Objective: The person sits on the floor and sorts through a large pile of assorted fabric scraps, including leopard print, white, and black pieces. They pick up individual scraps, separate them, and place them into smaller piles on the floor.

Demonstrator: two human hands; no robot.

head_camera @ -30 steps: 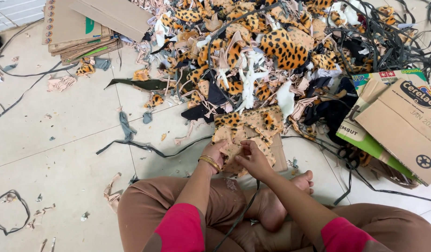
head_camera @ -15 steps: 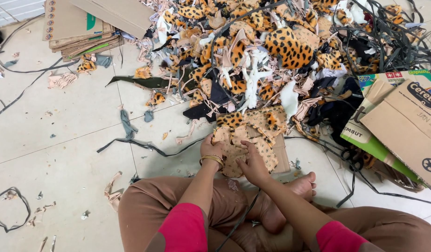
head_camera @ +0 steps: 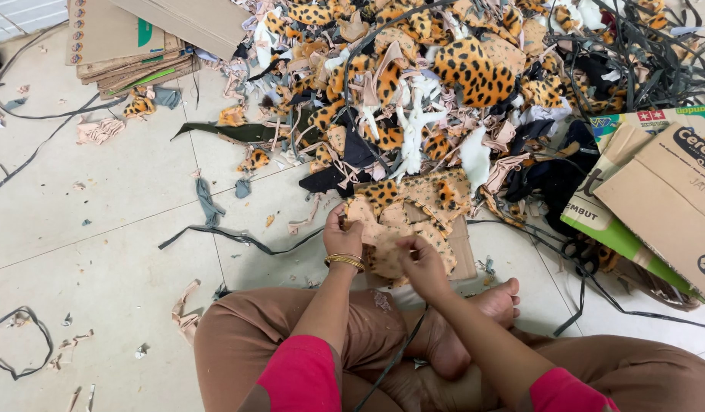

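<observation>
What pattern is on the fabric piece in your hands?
Leopard print: dark spots on tan-orange fabric piece, held by both hands; seen in the head view.

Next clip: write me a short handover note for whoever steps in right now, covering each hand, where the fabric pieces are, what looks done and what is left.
Left hand: grips the left edge of a leopard-print fabric piece.
Right hand: pinches the same piece from its right side.
The piece lies on a stack of similar cut pieces over a cardboard sheet, just ahead of the crossed legs.
Done: a small stack is gathered.
Left: the big scrap pile beyond appears unsorted.
</observation>
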